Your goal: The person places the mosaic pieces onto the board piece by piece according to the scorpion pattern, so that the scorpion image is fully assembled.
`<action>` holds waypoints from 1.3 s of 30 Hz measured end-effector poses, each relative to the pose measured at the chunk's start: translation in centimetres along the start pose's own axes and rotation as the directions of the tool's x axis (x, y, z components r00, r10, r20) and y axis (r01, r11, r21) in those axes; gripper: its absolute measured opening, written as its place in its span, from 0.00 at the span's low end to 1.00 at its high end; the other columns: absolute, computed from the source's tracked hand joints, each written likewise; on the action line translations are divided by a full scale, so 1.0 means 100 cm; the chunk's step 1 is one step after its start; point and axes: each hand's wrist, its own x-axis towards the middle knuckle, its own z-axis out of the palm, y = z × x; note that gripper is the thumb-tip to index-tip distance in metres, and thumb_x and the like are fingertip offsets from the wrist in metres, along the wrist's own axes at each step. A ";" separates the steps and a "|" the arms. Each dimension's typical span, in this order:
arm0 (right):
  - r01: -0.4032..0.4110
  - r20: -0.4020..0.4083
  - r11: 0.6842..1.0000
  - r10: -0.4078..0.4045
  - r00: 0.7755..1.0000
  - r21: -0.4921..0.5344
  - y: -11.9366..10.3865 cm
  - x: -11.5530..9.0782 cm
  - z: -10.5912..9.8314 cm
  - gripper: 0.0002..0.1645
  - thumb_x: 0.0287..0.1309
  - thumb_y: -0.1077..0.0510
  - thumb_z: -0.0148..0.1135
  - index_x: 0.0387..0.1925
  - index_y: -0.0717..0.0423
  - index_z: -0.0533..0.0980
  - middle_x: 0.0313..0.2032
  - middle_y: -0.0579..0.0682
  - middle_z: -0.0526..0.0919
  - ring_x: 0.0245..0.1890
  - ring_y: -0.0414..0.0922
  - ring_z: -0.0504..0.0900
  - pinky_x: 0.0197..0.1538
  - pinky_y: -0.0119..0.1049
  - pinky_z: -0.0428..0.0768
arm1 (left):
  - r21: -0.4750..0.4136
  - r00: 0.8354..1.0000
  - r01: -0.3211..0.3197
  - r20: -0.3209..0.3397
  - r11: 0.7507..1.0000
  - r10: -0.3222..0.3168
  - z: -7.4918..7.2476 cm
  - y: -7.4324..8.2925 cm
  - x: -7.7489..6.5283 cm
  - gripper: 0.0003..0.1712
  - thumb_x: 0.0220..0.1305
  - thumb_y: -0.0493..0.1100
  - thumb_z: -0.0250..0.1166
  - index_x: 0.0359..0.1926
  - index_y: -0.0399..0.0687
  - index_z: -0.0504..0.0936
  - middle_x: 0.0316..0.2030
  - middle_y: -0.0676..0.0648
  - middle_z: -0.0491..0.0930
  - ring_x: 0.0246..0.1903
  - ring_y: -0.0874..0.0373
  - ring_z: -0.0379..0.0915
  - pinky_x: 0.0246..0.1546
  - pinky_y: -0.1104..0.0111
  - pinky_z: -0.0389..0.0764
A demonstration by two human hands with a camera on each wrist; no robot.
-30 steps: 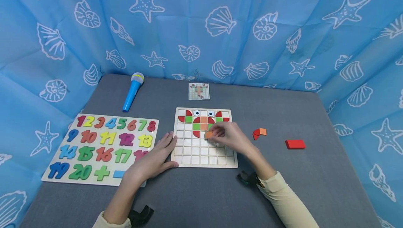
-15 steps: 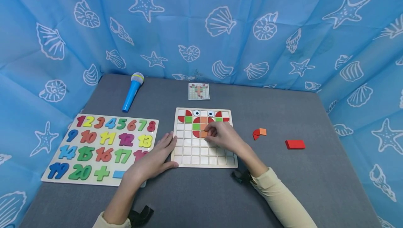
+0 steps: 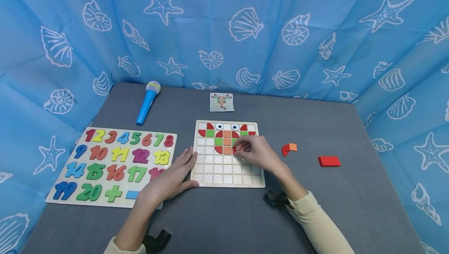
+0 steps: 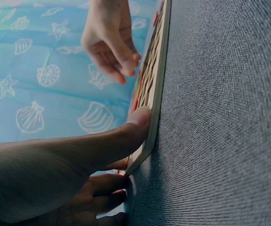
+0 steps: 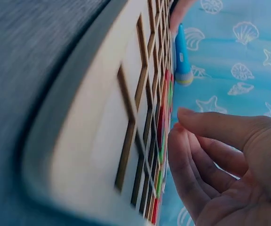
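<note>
My left hand (image 3: 175, 176) lies along the left edge of the wooden grid board (image 3: 208, 178); its thumb touches the board's rim in the left wrist view, and the fingers are fairly straight. Over the board's right half hovers my right hand (image 3: 254, 150), its fingers loosely bent and its thumb near the index finger. The right wrist view shows no tile between those fingertips. An orange tile (image 3: 227, 150) sits in the middle column, below other orange tiles. Red, green and eye tiles fill nearby cells. The right hand hides some cells at the board's right.
A number puzzle board (image 3: 101, 199) lies to the left, partly under the left forearm. Behind are a blue toy microphone (image 3: 146, 103) and a small pattern card (image 3: 221, 102). To the right lie an orange square tile (image 3: 292, 147), red pieces (image 3: 285, 150) and a red block (image 3: 329, 161).
The orange tile in the right hand went down into a middle-column cell and was let go. The right hand then drew back slightly to the right. My left hand stayed still.
</note>
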 end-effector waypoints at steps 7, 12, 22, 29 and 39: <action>-0.059 0.004 0.996 0.059 0.998 0.063 0.015 -0.019 -0.022 0.14 0.65 0.62 0.77 0.50 0.63 0.87 0.39 0.52 0.92 0.38 0.41 0.88 0.44 0.29 0.88 | -0.003 1.000 -0.010 -0.005 1.000 0.010 0.002 -0.003 0.001 0.54 0.72 0.52 0.74 0.85 0.34 0.55 0.87 0.34 0.50 0.87 0.34 0.44 0.83 0.41 0.62; -0.083 -0.001 0.995 0.083 0.997 0.060 0.032 -0.035 -0.046 0.14 0.65 0.62 0.76 0.51 0.63 0.86 0.41 0.54 0.92 0.39 0.42 0.87 0.43 0.29 0.88 | -0.003 1.000 -0.015 -0.006 1.000 0.015 0.002 -0.003 0.000 0.54 0.72 0.52 0.74 0.85 0.35 0.55 0.87 0.34 0.50 0.87 0.34 0.45 0.83 0.40 0.62; -0.170 -0.119 0.980 0.157 0.980 -0.101 0.069 -0.064 -0.093 0.13 0.68 0.67 0.72 0.52 0.65 0.86 0.42 0.59 0.91 0.39 0.42 0.86 0.40 0.25 0.85 | -0.023 1.000 -0.021 -0.006 1.000 0.020 0.001 -0.003 0.000 0.54 0.71 0.52 0.75 0.85 0.36 0.56 0.87 0.34 0.50 0.87 0.34 0.44 0.83 0.40 0.62; -0.185 -0.163 0.959 0.152 0.975 -0.214 0.091 -0.070 -0.102 0.15 0.67 0.67 0.71 0.55 0.65 0.87 0.51 0.66 0.87 0.46 0.52 0.82 0.43 0.29 0.79 | -0.042 0.996 -0.077 -0.055 0.996 0.075 0.013 -0.018 0.005 0.56 0.71 0.62 0.71 0.86 0.42 0.56 0.87 0.36 0.50 0.87 0.35 0.45 0.81 0.38 0.63; -0.231 -0.138 0.952 0.206 0.969 -0.201 0.098 -0.071 -0.107 0.14 0.68 0.63 0.74 0.51 0.65 0.84 0.45 0.62 0.90 0.42 0.46 0.85 0.43 0.30 0.80 | -0.041 1.000 -0.028 -0.010 0.999 0.028 0.002 -0.004 0.000 0.55 0.69 0.52 0.76 0.85 0.37 0.57 0.87 0.34 0.50 0.87 0.33 0.43 0.82 0.38 0.61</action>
